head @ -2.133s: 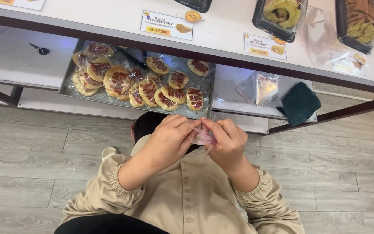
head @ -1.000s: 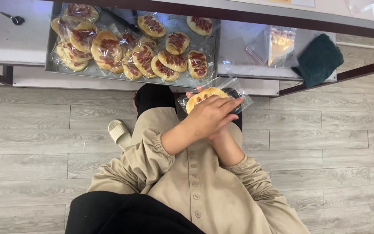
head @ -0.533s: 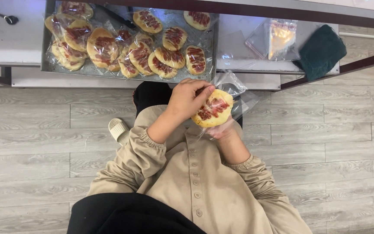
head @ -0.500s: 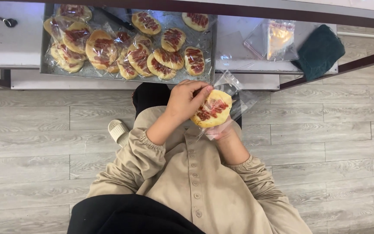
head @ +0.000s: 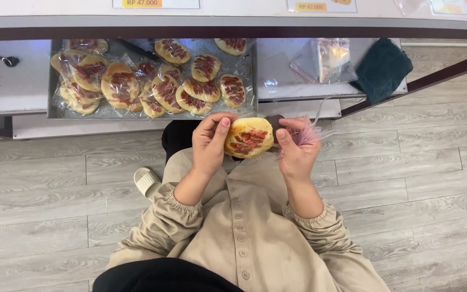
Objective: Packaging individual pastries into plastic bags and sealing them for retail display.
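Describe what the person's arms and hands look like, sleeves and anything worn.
Both arms are covered by long, loose beige sleeves gathered into elastic cuffs at the wrists. The left hand and right hand are bare: no gloves, and no rings or watch that can be made out. The sleeves match a beige button-front garment.

Two white price cards with orange bands lie on the desk top at the upper edge — one card (head: 155, 3) left of centre, the other card (head: 321, 5) further right. On the shelf below, a metal tray (head: 55, 111) holds pastries in clear wrappers (head: 90, 73); just right of it lies a clear bag (head: 325, 59). The right hand (head: 297, 148) pinches a crumpled clear wrapper (head: 308, 135).
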